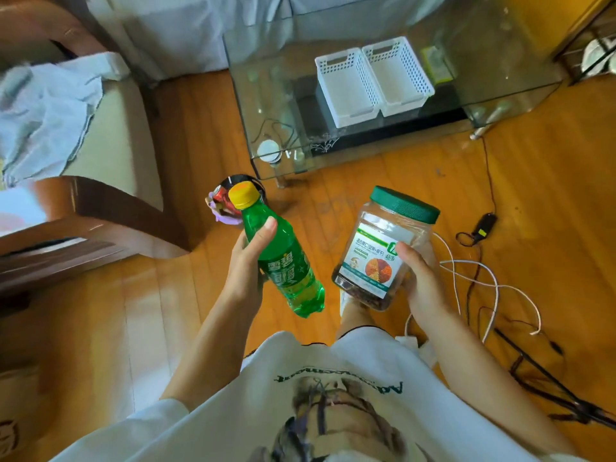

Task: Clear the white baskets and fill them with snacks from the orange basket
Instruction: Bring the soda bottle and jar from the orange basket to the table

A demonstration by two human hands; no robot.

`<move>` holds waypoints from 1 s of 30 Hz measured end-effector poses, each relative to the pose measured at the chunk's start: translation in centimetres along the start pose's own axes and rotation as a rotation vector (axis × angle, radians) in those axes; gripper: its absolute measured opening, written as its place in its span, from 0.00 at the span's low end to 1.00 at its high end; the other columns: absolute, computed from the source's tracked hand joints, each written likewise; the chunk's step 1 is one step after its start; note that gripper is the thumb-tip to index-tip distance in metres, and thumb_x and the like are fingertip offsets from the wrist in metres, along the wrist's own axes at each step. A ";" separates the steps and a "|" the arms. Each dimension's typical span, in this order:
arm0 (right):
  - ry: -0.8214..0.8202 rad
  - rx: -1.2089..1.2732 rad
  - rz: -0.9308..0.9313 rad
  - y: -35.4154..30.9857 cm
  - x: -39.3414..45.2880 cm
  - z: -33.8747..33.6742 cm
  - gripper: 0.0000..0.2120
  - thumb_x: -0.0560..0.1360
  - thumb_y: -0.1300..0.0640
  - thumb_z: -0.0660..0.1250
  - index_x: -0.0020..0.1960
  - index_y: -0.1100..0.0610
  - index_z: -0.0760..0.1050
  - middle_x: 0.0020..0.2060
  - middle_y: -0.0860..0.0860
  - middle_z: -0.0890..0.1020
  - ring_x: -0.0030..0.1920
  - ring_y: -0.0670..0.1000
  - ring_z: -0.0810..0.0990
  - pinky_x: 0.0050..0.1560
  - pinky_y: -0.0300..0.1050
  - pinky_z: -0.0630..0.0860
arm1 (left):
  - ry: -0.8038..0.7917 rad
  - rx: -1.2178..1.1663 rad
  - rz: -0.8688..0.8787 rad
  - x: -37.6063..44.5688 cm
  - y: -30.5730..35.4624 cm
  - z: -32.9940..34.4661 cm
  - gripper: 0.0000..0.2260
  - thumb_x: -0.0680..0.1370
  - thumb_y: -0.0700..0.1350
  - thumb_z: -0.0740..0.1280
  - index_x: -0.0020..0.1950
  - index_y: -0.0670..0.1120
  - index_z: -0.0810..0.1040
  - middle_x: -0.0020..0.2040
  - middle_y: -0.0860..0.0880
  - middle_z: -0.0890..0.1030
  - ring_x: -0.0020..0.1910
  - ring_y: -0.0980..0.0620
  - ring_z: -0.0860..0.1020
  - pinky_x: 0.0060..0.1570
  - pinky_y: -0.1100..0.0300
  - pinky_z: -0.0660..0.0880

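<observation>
Head view: we see the left hand [248, 261] curled round a green soda bottle [281, 258] with a yellow cap, and the right hand [418, 278] gripping a clear jar [380, 255] with a green lid, both above the wooden floor [383, 181]. Two white baskets [373, 78] sit side by side on the glass table [266, 105] ahead. A small bin [230, 201] stands behind the bottle; cables [480, 278] trail on the right, a cloth-draped chair [50, 111] on the left.
</observation>
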State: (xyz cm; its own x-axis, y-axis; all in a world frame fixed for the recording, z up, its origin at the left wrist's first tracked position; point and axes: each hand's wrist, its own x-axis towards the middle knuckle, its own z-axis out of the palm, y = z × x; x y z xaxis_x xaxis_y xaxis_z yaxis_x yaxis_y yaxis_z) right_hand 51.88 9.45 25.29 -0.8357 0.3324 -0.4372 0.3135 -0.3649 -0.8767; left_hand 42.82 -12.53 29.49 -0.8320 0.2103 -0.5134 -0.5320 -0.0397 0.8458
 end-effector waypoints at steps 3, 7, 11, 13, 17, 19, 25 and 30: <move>-0.018 -0.026 -0.006 -3.7 5.8 -0.5 0.26 0.69 0.50 0.65 0.66 0.49 0.66 0.61 0.53 0.78 0.60 0.53 0.79 0.50 0.45 0.77 | 0.024 -0.014 0.023 4.4 3.0 2.9 0.22 0.61 0.62 0.69 0.50 0.53 0.77 0.45 0.51 0.81 0.48 0.49 0.79 0.52 0.48 0.73; -0.079 -0.069 -0.004 -8.3 12.4 -1.4 0.27 0.68 0.51 0.69 0.65 0.50 0.66 0.61 0.53 0.78 0.60 0.52 0.78 0.50 0.43 0.78 | 0.056 -0.051 0.078 9.2 6.3 5.7 0.21 0.63 0.60 0.69 0.50 0.50 0.77 0.45 0.48 0.80 0.47 0.47 0.79 0.51 0.49 0.75; -0.133 -0.109 0.017 -11.1 18.0 -1.3 0.30 0.68 0.52 0.68 0.67 0.53 0.64 0.61 0.54 0.77 0.60 0.54 0.78 0.53 0.46 0.77 | 0.119 -0.152 0.075 12.5 8.5 7.2 0.24 0.61 0.61 0.72 0.51 0.49 0.77 0.47 0.46 0.80 0.50 0.45 0.78 0.55 0.45 0.74; -0.155 -0.114 0.029 -12.0 20.3 -0.8 0.29 0.68 0.53 0.68 0.67 0.52 0.65 0.62 0.54 0.77 0.60 0.54 0.78 0.56 0.48 0.77 | 0.158 -0.201 0.050 14.1 9.4 7.5 0.24 0.62 0.60 0.70 0.52 0.47 0.76 0.48 0.45 0.79 0.51 0.44 0.78 0.57 0.45 0.74; -0.182 -0.124 0.047 -13.3 25.2 0.6 0.24 0.68 0.53 0.65 0.64 0.49 0.68 0.59 0.51 0.80 0.56 0.50 0.81 0.47 0.40 0.80 | 0.221 -0.229 0.029 18.2 11.4 7.6 0.26 0.62 0.59 0.68 0.54 0.44 0.75 0.49 0.43 0.78 0.51 0.44 0.77 0.57 0.46 0.73; -0.190 -0.138 0.054 -14.0 28.0 1.7 0.21 0.68 0.52 0.65 0.61 0.47 0.69 0.56 0.48 0.81 0.54 0.49 0.82 0.44 0.37 0.79 | 0.245 -0.226 0.016 20.9 12.5 7.3 0.28 0.64 0.59 0.67 0.57 0.43 0.73 0.52 0.42 0.77 0.53 0.43 0.77 0.60 0.45 0.72; -0.189 -0.161 0.085 -16.6 37.3 6.2 0.23 0.67 0.51 0.66 0.62 0.46 0.68 0.59 0.50 0.79 0.58 0.50 0.80 0.48 0.41 0.79 | 0.250 -0.187 -0.053 30.8 17.0 5.2 0.37 0.61 0.64 0.67 0.63 0.42 0.71 0.51 0.43 0.78 0.51 0.41 0.77 0.45 0.49 0.75; -0.119 -0.215 0.136 -19.3 45.7 11.0 0.34 0.64 0.50 0.71 0.66 0.53 0.63 0.63 0.55 0.75 0.62 0.56 0.76 0.59 0.56 0.76 | 0.268 -0.157 -0.012 39.8 21.7 2.8 0.17 0.63 0.60 0.70 0.46 0.53 0.77 0.40 0.53 0.83 0.42 0.53 0.82 0.49 0.50 0.77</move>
State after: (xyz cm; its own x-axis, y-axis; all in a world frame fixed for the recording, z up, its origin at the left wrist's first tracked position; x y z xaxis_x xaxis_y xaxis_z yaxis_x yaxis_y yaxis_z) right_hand 2.69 22.13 24.42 -0.8223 0.1838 -0.5385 0.5046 -0.2018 -0.8394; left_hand -1.37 -2.29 27.86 -0.8263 -0.0523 -0.5607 -0.5425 -0.1933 0.8175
